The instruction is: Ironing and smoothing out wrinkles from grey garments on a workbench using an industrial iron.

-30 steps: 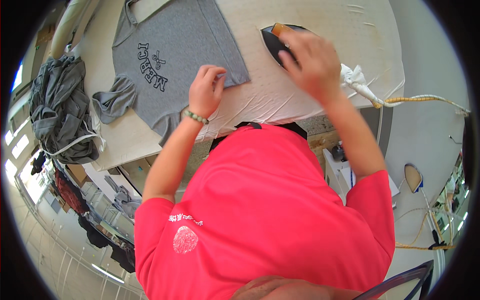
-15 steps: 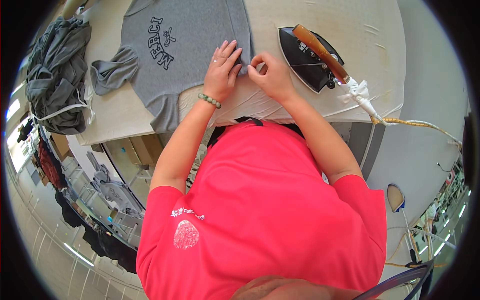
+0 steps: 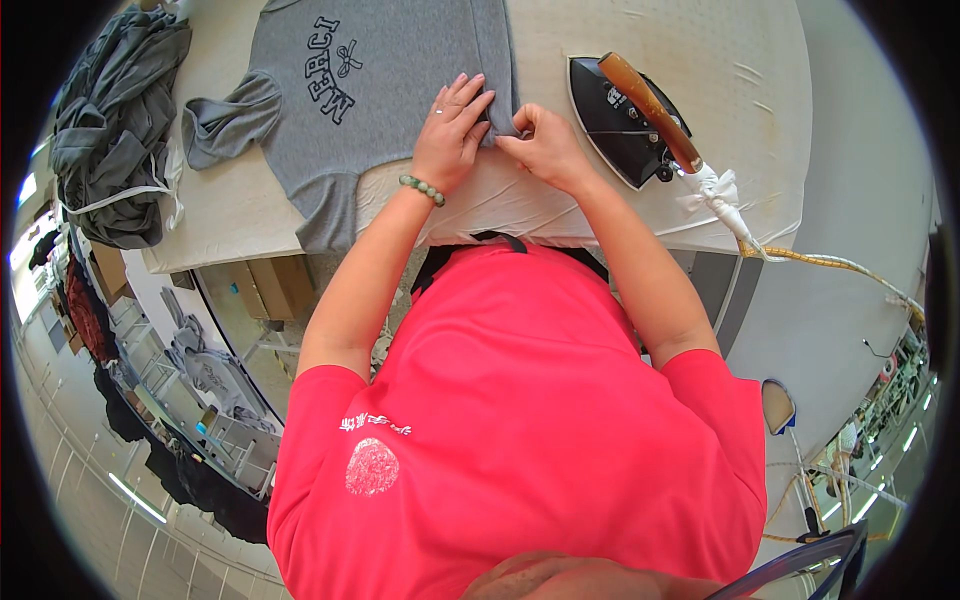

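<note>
A grey sweatshirt (image 3: pixel 400 90) with dark lettering and a small bow motif lies spread on the pale padded table. My left hand (image 3: pixel 452 135) rests flat on it near the hem, fingers stretched out; a ring and a green bead bracelet are on that hand and wrist. At the hem's near corner, the thumb and forefinger of my right hand (image 3: pixel 548 150) pinch the edge of the cloth. Just right of that hand an iron (image 3: pixel 625 125) with a dark soleplate body and brown handle sits on the table, no hand on it.
A heap of dark grey garments (image 3: pixel 115 130) with a white tie lies at the table's left end. White cloth wraps the iron's cord (image 3: pixel 840 262), which runs off to the right. Below the table's left side stands a cardboard box (image 3: pixel 275 287).
My right thumb and forefinger have closed in on the hem corner, and the cloth there has shifted slightly. My left hand stays on the sweatshirt. The whole view has moved a little.
</note>
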### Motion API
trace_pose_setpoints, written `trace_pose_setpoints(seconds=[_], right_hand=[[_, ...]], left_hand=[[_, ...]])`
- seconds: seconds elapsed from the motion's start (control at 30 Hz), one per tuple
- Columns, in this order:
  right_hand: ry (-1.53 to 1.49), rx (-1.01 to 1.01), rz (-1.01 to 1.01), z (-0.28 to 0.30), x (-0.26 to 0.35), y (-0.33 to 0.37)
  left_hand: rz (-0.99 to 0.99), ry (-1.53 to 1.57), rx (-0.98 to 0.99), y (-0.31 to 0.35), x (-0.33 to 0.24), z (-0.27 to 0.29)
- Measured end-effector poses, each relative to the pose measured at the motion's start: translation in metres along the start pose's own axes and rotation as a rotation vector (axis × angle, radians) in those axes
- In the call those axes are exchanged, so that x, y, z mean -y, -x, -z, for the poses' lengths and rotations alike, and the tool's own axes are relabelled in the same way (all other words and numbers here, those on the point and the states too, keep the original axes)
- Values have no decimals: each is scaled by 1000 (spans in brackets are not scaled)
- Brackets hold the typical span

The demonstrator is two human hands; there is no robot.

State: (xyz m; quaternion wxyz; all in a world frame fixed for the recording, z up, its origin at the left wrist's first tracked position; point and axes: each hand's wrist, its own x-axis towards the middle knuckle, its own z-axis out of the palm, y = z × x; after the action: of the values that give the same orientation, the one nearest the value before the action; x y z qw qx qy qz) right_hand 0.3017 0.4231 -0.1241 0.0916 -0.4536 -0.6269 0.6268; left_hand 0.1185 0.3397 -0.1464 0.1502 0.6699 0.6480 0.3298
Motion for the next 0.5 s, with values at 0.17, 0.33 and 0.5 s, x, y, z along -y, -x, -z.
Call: trace_pose_setpoints(seconds=[0.17, 0.33, 0.5], right_hand=[[-22, 41, -2, 3, -3, -5], [117, 53, 55, 4, -6, -13], [119, -17, -4, -2, 11, -7]], left_hand=[[-11, 0, 21, 0, 3, 0], [-3, 35, 73, -1, -2, 7], [24, 30, 101, -2, -1, 8]])
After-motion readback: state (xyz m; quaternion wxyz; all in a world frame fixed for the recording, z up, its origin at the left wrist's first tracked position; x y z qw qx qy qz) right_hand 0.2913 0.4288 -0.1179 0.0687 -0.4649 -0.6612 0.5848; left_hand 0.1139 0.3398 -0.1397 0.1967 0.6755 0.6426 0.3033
